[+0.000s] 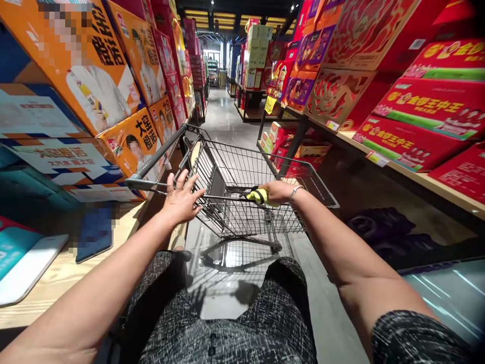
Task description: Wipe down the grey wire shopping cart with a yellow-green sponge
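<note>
A wire shopping cart (265, 172) stands in a store aisle right in front of me, its basket bare. My left hand (183, 198) is open with fingers spread, hovering at the cart's near left corner beside the grey handle bar (159, 154). My right hand (273, 193) is closed around a small yellow and black object (256, 195) at the cart's near rim. A bracelet sits on my right wrist.
Orange and blue gift boxes (113, 76) fill the left shelves, above a wooden ledge (64, 273). Red boxes (428, 116) line the right shelves. The glossy floor aisle (227, 114) runs ahead between more stacked displays. Boxes sit low on the right near the cart.
</note>
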The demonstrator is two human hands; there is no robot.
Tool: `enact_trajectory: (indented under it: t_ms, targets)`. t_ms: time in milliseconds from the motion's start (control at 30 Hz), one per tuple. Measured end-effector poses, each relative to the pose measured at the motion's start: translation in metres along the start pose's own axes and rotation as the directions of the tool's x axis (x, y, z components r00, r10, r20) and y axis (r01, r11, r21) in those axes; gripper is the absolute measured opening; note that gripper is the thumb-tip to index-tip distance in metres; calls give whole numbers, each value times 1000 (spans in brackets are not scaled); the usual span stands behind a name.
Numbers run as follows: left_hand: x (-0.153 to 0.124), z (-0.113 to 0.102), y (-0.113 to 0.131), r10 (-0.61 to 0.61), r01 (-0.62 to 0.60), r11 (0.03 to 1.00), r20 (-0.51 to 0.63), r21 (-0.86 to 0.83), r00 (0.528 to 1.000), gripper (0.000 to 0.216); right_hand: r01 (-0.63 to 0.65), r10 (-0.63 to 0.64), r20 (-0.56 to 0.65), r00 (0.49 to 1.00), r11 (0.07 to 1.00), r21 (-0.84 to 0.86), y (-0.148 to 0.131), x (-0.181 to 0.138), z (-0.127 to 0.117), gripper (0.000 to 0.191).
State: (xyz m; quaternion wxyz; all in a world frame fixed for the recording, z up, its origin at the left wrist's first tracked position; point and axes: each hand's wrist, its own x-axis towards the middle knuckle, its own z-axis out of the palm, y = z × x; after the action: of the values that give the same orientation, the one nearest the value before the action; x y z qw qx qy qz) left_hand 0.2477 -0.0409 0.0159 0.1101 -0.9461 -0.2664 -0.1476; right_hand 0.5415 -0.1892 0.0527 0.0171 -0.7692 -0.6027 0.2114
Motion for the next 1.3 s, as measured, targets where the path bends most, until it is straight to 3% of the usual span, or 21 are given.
enact_trajectory:
  t_ms: [100, 167, 233, 333, 433, 500, 900, 1033, 1133, 1167, 1233, 1300]
  targets:
    - [-1, 16, 27, 75, -73, 997, 41, -40, 996, 55, 143, -139, -41, 989, 982, 124, -17, 35, -10, 67]
    - [1, 25, 38, 57, -51, 992, 50, -115, 997, 50, 211, -200, -91, 976, 966, 148, -24, 57, -6, 85]
    - [6, 33, 42, 19, -10, 983, 44, -183, 999, 43, 239, -235, -45, 971, 956, 172, -22, 73, 6, 79]
    - [14, 42, 36, -20, 26, 964, 24, -263, 999, 34, 239, -277, 49, 960, 895, 376, -4, 82, 32, 44]
    - [21, 49, 31, -36, 39, 948, 17, -316, 999, 28, 159, -200, -14, 980, 731, 664, 15, 79, 56, 34]
    - [25, 52, 30, -38, 40, 942, 14, -335, 999, 26, 131, -138, -52, 989, 658, 742, 22, 78, 65, 34]
    - [30, 64, 17, 4, -29, 909, -61, -417, 998, 25, 24, -41, 0, 999, 579, 815, 13, 66, 70, 43]
    - [32, 66, 8, 2, -38, 884, -76, -466, 997, 28, -32, -69, 85, 994, 554, 832, 5, 62, 75, 47]
    - [37, 70, 1, -3, -49, 869, -103, -492, 995, 34, -56, -79, 134, 988, 624, 779, -6, 82, 64, 49]
    - [39, 72, -1, -9, -52, 865, -119, -499, 993, 36, -28, -65, 97, 993, 672, 740, -11, 95, 56, 48]
    - [43, 77, -6, -32, -53, 858, -157, -510, 987, 36, 100, -41, -105, 994, 756, 647, -26, 130, 36, 49]
    - [48, 84, -9, -65, -54, 851, -206, -523, 976, 35, 288, -51, -415, 908, 796, 532, -43, 169, 17, 53]
